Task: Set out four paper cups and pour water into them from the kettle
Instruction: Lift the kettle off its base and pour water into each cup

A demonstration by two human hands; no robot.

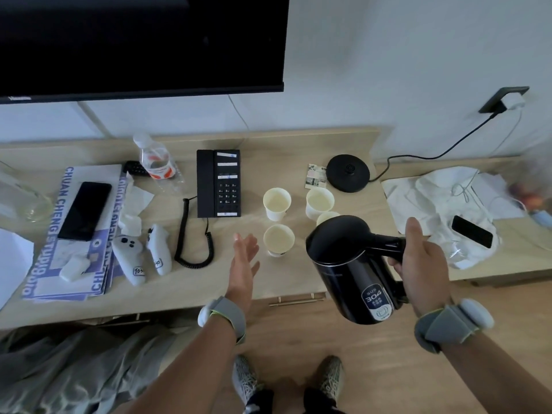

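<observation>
Several white paper cups stand upright on the wooden desk (pixel 227 279): one at the back left (pixel 277 203), one at the back right (pixel 319 202), one in front (pixel 279 239). Another cup (pixel 326 218) is mostly hidden behind the black kettle (pixel 348 264). My right hand (pixel 418 258) grips the kettle's handle and holds it upright above the desk's front edge, just right of the front cup. My left hand (pixel 245 258) hovers open, fingers spread, just left of the front cup, touching nothing. The kettle's round black base (pixel 348 172) sits behind the cups.
A black desk phone (pixel 219 183) with a coiled cord lies left of the cups. Further left are two white controllers (pixel 143 255), a water bottle (pixel 155 158), a smartphone (pixel 85 210) on printed sheets. White bags with another phone (pixel 472 235) lie at right. A TV (pixel 140 43) hangs above.
</observation>
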